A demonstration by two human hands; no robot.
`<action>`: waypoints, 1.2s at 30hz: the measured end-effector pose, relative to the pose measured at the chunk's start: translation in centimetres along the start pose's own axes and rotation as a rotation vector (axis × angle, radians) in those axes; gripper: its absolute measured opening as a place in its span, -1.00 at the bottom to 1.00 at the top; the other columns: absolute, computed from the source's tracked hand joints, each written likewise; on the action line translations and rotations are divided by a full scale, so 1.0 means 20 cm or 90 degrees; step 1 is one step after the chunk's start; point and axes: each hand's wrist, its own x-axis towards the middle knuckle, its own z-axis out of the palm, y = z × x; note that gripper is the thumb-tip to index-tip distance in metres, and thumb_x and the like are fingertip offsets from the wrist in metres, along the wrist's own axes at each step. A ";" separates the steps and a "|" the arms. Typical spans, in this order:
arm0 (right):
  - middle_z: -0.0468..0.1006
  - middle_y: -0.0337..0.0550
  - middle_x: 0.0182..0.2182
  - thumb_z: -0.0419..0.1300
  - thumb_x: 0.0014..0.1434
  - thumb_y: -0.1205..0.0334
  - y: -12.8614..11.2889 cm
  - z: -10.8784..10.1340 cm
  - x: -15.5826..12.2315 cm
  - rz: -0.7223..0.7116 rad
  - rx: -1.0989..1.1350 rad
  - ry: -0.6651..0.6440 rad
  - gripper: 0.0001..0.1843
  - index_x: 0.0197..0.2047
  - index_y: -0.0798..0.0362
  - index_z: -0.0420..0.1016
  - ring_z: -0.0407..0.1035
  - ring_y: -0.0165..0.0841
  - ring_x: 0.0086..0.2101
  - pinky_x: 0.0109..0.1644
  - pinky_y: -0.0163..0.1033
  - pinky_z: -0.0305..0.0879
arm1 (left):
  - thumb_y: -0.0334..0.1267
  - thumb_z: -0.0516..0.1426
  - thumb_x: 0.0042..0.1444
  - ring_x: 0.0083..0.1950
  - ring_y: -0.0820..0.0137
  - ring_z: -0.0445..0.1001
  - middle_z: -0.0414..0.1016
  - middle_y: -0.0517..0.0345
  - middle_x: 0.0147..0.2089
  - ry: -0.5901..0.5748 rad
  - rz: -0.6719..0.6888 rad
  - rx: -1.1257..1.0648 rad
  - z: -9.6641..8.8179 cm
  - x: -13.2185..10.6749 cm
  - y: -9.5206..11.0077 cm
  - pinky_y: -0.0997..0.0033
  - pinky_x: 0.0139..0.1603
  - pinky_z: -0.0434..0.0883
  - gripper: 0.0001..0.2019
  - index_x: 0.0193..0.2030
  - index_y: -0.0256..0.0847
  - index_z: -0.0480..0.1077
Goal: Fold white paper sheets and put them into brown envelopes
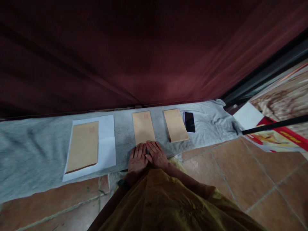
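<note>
My left hand [136, 159] and my right hand [157, 155] lie flat side by side, fingers stretched out, on the near end of a brown envelope [143, 127] in the middle of a grey cloth [31, 154]. A larger brown envelope [83, 146] rests on white paper [107, 141] to the left. Another brown envelope stack [175, 125] lies to the right, with a black phone [189, 122] beside it.
A dark red curtain [144, 54] hangs behind the cloth. The floor is brown tile [240, 173]. At the right lie a white sheet [247, 115], a red printed poster [274, 138] and a black rod [276, 125]. My yellow garment [168, 205] fills the near foreground.
</note>
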 end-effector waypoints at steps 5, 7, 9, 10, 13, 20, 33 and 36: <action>0.21 0.02 0.42 0.00 0.46 0.02 0.02 -0.02 -0.01 0.024 -0.010 -0.008 -0.36 0.47 0.15 0.14 0.07 -0.20 0.40 0.51 0.03 -0.10 | -0.14 -0.06 0.35 0.44 0.09 0.28 0.33 -0.19 0.40 0.016 0.006 -0.015 -0.02 -0.01 -0.01 0.02 0.45 0.15 -0.37 0.51 -0.33 0.05; 0.19 0.01 0.42 -0.01 0.47 0.03 0.02 -0.02 -0.02 0.022 -0.010 -0.009 -0.37 0.47 0.16 0.13 0.06 -0.21 0.40 0.51 0.02 -0.12 | -0.10 -0.04 0.36 0.43 0.07 0.29 0.32 -0.20 0.40 0.022 0.000 -0.013 -0.03 -0.03 -0.03 0.02 0.45 0.16 -0.35 0.52 -0.33 0.03; 0.19 -0.01 0.43 -0.02 0.47 0.04 0.02 -0.02 -0.02 0.021 -0.009 -0.007 -0.38 0.47 0.16 0.14 0.06 -0.21 0.40 0.52 0.01 -0.14 | -0.07 -0.03 0.37 0.42 0.06 0.31 0.32 -0.20 0.41 0.027 -0.013 -0.009 -0.04 -0.04 -0.04 0.00 0.43 0.18 -0.34 0.52 -0.31 0.02; 0.19 -0.02 0.43 -0.02 0.48 0.05 0.02 -0.02 -0.02 0.022 -0.009 -0.005 -0.39 0.47 0.16 0.14 0.06 -0.22 0.40 0.52 0.01 -0.15 | -0.07 -0.03 0.37 0.41 0.05 0.32 0.32 -0.20 0.41 0.030 -0.018 -0.006 -0.04 -0.05 -0.05 -0.01 0.43 0.19 -0.34 0.52 -0.31 0.02; 0.19 -0.03 0.43 -0.02 0.48 0.07 0.02 -0.02 -0.02 0.025 -0.009 -0.001 -0.40 0.46 0.16 0.16 0.06 -0.22 0.40 0.52 0.02 -0.16 | -0.07 -0.02 0.38 0.39 0.04 0.34 0.33 -0.21 0.40 0.040 -0.028 0.013 -0.05 -0.08 -0.07 -0.01 0.42 0.20 -0.35 0.52 -0.32 0.04; 0.22 0.01 0.41 0.01 0.45 0.10 0.04 -0.04 -0.04 0.062 -0.013 -0.006 -0.38 0.48 0.15 0.13 0.08 -0.20 0.39 0.50 0.02 -0.10 | -0.04 -0.05 0.39 0.41 0.02 0.32 0.35 -0.27 0.38 0.047 -0.050 0.020 -0.08 -0.08 -0.05 -0.06 0.42 0.19 -0.34 0.51 -0.38 0.05; 0.23 0.01 0.41 -0.01 0.46 0.10 0.05 -0.02 -0.05 0.057 -0.011 0.006 -0.40 0.47 0.16 0.14 0.09 -0.21 0.38 0.50 0.02 -0.10 | -0.06 -0.01 0.36 0.47 0.08 0.22 0.29 -0.16 0.43 -0.015 0.062 -0.006 -0.02 0.01 -0.01 0.07 0.44 0.19 -0.34 0.51 -0.32 0.07; 0.24 0.01 0.41 0.01 0.45 0.12 0.06 -0.02 -0.05 0.062 -0.014 0.002 -0.40 0.48 0.13 0.13 0.10 -0.21 0.38 0.49 0.02 -0.09 | -0.03 -0.01 0.36 0.45 0.06 0.25 0.31 -0.18 0.42 -0.016 0.030 -0.002 -0.01 0.01 0.00 0.07 0.43 0.20 -0.33 0.51 -0.33 0.07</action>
